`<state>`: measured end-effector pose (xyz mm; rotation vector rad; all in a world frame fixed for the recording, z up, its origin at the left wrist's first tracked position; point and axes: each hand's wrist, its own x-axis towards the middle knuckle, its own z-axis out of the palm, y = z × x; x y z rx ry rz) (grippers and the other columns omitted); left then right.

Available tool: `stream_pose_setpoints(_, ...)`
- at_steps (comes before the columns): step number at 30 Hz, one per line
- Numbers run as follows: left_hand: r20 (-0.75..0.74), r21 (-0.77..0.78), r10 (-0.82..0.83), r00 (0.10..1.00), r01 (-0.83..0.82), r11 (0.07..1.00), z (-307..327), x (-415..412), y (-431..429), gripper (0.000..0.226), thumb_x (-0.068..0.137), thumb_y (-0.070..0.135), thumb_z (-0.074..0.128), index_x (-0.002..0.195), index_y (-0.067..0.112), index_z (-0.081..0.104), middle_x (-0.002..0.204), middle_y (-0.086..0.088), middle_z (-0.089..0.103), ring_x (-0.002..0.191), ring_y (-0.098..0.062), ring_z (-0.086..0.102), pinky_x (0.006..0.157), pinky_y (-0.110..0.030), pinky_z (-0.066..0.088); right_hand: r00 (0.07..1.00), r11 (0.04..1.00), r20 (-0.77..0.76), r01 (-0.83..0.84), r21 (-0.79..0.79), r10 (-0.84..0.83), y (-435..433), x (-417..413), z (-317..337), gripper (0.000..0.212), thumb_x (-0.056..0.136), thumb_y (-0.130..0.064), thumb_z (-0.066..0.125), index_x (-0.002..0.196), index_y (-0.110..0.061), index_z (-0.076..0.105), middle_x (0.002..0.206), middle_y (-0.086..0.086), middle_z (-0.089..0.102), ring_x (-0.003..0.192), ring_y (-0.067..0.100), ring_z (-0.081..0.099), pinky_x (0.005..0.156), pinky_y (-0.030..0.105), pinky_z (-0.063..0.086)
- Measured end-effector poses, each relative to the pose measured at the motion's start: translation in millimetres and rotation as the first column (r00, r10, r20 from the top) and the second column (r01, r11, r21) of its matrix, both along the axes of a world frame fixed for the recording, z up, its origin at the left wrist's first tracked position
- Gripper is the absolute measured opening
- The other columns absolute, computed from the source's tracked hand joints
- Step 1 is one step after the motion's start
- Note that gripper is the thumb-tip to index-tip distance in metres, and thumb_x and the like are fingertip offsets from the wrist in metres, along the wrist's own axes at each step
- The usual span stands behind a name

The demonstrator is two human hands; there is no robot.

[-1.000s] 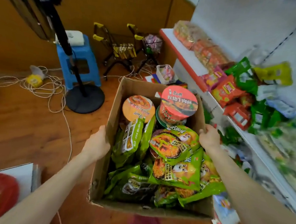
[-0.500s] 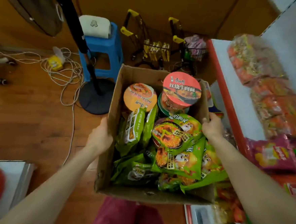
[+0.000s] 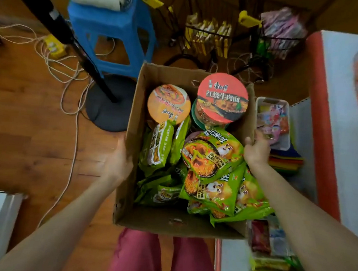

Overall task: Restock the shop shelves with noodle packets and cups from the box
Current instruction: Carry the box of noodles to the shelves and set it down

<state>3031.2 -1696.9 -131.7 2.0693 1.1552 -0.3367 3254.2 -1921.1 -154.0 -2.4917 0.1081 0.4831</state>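
Left hand point(image 3: 119, 160) presses the box point(image 3: 127, 195) wall; right hand point(image 3: 256, 150) grips its rim. Packets point(image 3: 212, 156) look soft, slippery; take cups point(image 3: 222, 98) by their sides.

Open cardboard box point(image 3: 167, 221), upright. Green noodle packets point(image 3: 212, 159) lie overlapped across the near half (several stand on edge at left). Orange-lidded cup point(image 3: 169, 104) and red-lidded cup point(image 3: 222, 98) occupy the far end; the red apparently rests on another.
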Motion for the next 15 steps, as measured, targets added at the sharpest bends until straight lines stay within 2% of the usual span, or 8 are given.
stream_pose_setpoints(4,-0.028,-0.02,0.023,0.999,-0.024,1.0,-66.3,30.3,4.4,0.048,0.091,-0.001,0.046,0.135,0.004,0.03,0.116,-0.024,0.059,0.105,-0.04,0.057,0.088,-0.051,0.048,1.0,1.0,-0.022,-0.015,-0.012,0.015,9.3,32.5,-70.3,0.033,0.094,-0.009,0.044,0.127,-0.006,0.05,0.123,0.021,0.057,0.115,0.036,0.053,0.095,0.04,0.041)
stream_pose_setpoints(8,-0.038,-0.042,0.065,0.997,-0.067,0.997,-139.1,53.2,7.5,0.052,0.091,-0.002,0.046,0.139,0.007,0.028,0.122,-0.023,0.058,0.111,-0.04,0.056,0.092,-0.047,0.047,0.999,1.0,-0.033,-0.021,-0.021,0.02,16.8,54.6,-145.7,0.031,0.093,-0.008,0.046,0.123,-0.005,0.053,0.118,0.022,0.06,0.11,0.037,0.055,0.091,0.041,0.043)
stream_pose_setpoints(11,-0.043,-0.042,0.067,0.997,-0.069,0.997,-185.2,65.6,8.9,0.056,0.091,-0.003,0.046,0.141,0.006,0.024,0.124,-0.022,0.056,0.111,-0.039,0.055,0.089,-0.042,0.045,0.999,1.0,-0.036,-0.009,-0.021,0.008,21.8,66.2,-191.0,0.035,0.093,-0.009,0.046,0.128,-0.006,0.05,0.123,0.021,0.058,0.114,0.036,0.053,0.095,0.039,0.041)
stream_pose_setpoints(15,-0.072,-0.049,0.068,0.995,-0.072,0.996,-234.8,77.9,13.0,0.056,0.092,0.001,0.045,0.142,0.008,0.021,0.121,-0.022,0.057,0.104,-0.04,0.057,0.084,-0.044,0.046,0.998,1.0,-0.061,0.024,-0.012,-0.025,25.3,80.1,-235.2,0.039,0.095,-0.011,0.045,0.133,-0.011,0.047,0.129,0.015,0.056,0.12,0.033,0.05,0.1,0.038,0.039)
